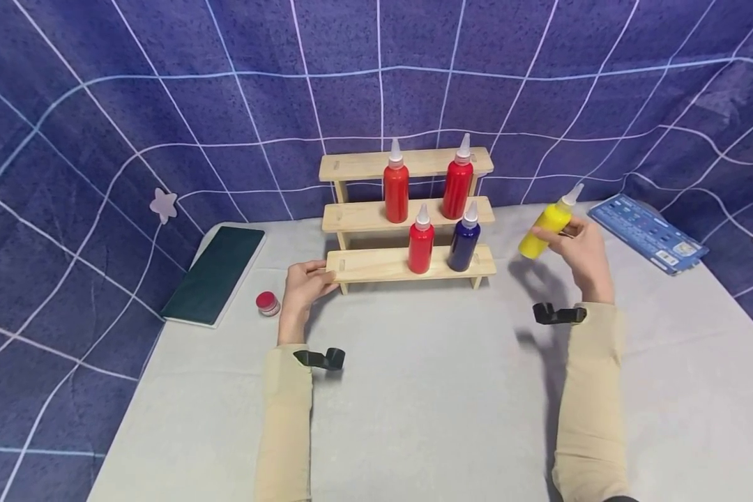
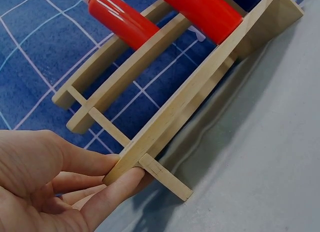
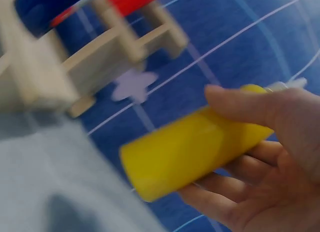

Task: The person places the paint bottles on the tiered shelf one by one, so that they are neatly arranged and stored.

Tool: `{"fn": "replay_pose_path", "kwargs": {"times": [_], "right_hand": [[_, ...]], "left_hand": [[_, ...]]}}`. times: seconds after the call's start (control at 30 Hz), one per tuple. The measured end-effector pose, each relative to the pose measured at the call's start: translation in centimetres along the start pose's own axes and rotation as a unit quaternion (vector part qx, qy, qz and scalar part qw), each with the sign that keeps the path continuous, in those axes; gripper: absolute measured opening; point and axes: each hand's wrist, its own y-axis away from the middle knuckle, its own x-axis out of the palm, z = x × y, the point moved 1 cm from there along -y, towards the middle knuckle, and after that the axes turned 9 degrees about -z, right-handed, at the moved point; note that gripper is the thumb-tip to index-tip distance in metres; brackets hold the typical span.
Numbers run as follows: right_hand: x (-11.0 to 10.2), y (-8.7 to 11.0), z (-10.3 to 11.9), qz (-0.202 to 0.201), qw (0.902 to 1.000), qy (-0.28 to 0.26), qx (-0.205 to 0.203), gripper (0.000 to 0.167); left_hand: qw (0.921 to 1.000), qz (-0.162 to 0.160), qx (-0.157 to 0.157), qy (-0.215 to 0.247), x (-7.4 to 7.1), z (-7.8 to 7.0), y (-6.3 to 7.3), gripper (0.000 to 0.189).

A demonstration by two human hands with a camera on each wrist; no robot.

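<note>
My left hand (image 1: 305,289) pinches the left end of the lowest step of a three-tier wooden display stand (image 1: 370,265), thumb on one side and fingers on the other in the left wrist view. In my right hand (image 1: 585,254) is a yellow squeeze bottle (image 1: 544,230) with a pointed clear nozzle, tilted and held off the table to the right of the stand. Two red squeeze bottles (image 1: 396,192) (image 1: 458,187) stand on the middle step. A shorter red bottle (image 1: 421,247) and a dark blue bottle (image 1: 464,244) are side by side on the lowest step.
A dark green notebook (image 1: 216,275) lies at the left, with a small red-lidded jar (image 1: 267,302) between it and my left hand. At the right back lies a blue printed packet (image 1: 648,232). Behind the light table (image 1: 427,390) hangs a blue gridded curtain (image 1: 339,70).
</note>
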Motion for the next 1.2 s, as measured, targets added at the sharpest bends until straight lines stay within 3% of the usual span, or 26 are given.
{"fn": "replay_pose_path", "kwargs": {"times": [0.27, 0.4, 0.5, 0.67, 1.0, 1.2], "right_hand": [[0.0, 1.6, 3.5, 0.106, 0.9909, -0.029, -0.078, 0.024], [0.4, 2.5, 4.6, 0.177, 0.9772, -0.029, -0.114, 0.030], [1.0, 3.0, 5.1, 0.227, 0.9634, 0.010, -0.142, 0.031], [2.8, 3.7, 5.6, 0.292, 0.9441, 0.061, -0.140, 0.035], [7.0, 5.3, 6.3, 0.387, 0.9127, 0.073, -0.110, 0.039], [9.1, 6.2, 6.2, 0.403, 0.9059, 0.085, -0.098, 0.034]], "left_hand": [[1.0000, 0.002, -0.003, 0.003, -0.1, 0.1, -0.2, 0.038], [1.0000, 0.002, -0.004, 0.000, -0.1, 0.2, -0.2, 0.038], [1.0000, 0.000, -0.005, -0.007, -0.1, 0.2, -0.2, 0.038], [0.9999, 0.000, -0.007, -0.008, -0.2, 0.3, -0.1, 0.038], [1.0000, -0.001, -0.006, 0.000, -0.3, 0.0, 0.0, 0.037], [1.0000, 0.000, -0.008, -0.003, -0.2, -0.1, -0.1, 0.037]]}}
